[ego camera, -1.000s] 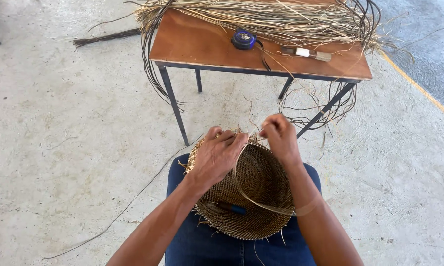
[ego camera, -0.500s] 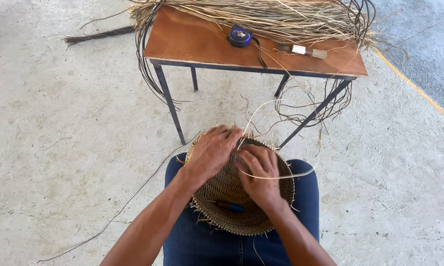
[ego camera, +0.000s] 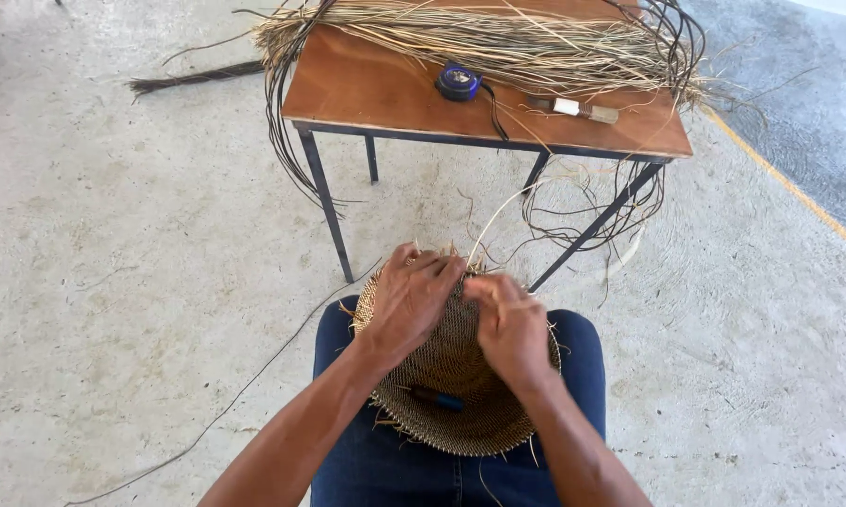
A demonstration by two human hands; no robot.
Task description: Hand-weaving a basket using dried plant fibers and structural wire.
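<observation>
A round woven basket (ego camera: 456, 399) of brown fibre rests on my lap, its far rim raised toward the table. My left hand (ego camera: 409, 296) grips that far rim, fingers curled over the edge. Close beside it, my right hand (ego camera: 509, 324) pinches a pale fibre strand (ego camera: 494, 211) at the rim; the strand arcs up toward the table. A small blue-handled tool (ego camera: 437, 401) lies inside the basket.
A brown wooden table (ego camera: 367, 89) on dark metal legs stands just ahead, with a long bundle of dry straw (ego camera: 498, 42), a blue tape measure (ego camera: 458, 82) and a knife (ego camera: 573, 108). Dark strands (ego camera: 583, 211) hang from its edges. The concrete floor carries a loose strand (ego camera: 235, 399).
My right hand has drawn in from the right rim to the far rim beside my left hand, pulling the pale strand's loop tight. The left hand stays on the rim.
</observation>
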